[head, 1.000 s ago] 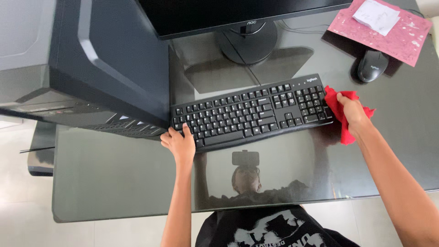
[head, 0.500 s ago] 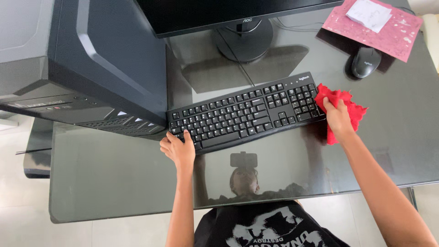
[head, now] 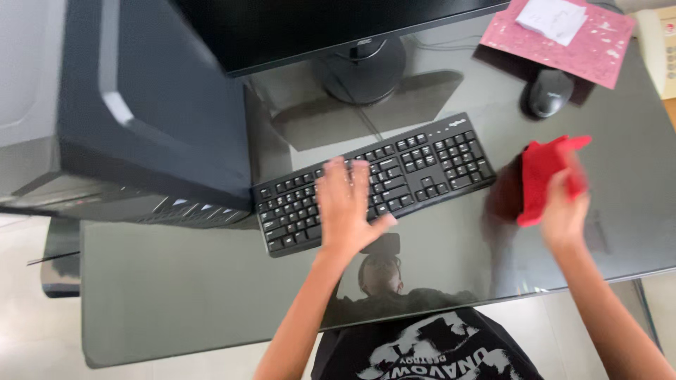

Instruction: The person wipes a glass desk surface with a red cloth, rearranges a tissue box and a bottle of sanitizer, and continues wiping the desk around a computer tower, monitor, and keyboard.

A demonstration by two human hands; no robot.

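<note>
A black full-size keyboard (head: 373, 184) lies flat on the dark glass desk (head: 176, 281), set at a slant so that its number-pad end sits farther from the person than its other end — the left hand (head: 348, 204) is spread open, palm down, over the middle rows of keys. A red cloth (head: 546, 176), crumpled and folded over itself, is gripped in the right hand (head: 563, 207) just off the keyboard's number-pad end, apart from it — blurred, so whether it touches the glass cannot be told.
</note>
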